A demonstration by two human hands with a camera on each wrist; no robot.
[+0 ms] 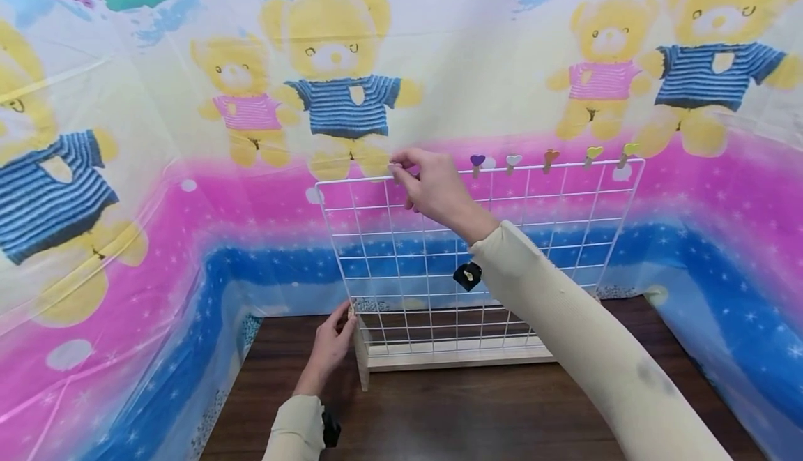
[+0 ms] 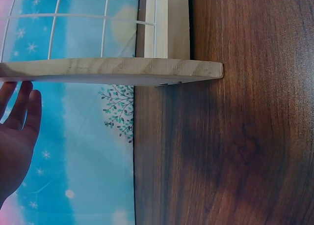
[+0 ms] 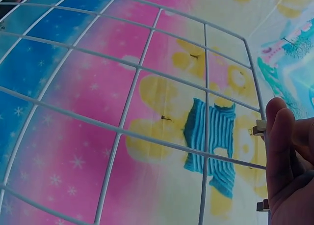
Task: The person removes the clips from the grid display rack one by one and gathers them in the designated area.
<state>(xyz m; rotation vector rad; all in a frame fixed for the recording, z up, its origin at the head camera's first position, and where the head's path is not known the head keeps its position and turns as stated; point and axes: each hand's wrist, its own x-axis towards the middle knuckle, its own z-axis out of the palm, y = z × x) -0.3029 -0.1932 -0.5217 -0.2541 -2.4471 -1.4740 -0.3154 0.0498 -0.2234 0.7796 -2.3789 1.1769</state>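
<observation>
A white wire grid (image 1: 401,259) stands upright in a wooden stand (image 1: 461,358). My right hand (image 1: 433,185) is at the grid's top wire, left of the middle. Its thumb and fingertips pinch a small clothespin (image 3: 259,127) that sits at the wire in the right wrist view; the fingers cover most of it. At the left end, my left hand (image 1: 330,342) holds the top of the stand's side piece (image 2: 147,67) between thumb and fingers. In the left wrist view its fingertips (image 2: 34,96) rest against the wood's outer face, and the thumb is out of sight.
Along the top wire to the right stand several heart clothespins: purple (image 1: 477,161), white (image 1: 514,161), orange (image 1: 551,158) and yellow-green ones (image 1: 593,154). The stand is on a dark wooden table (image 1: 464,412). A printed bear cloth (image 1: 477,56) hangs behind and at both sides.
</observation>
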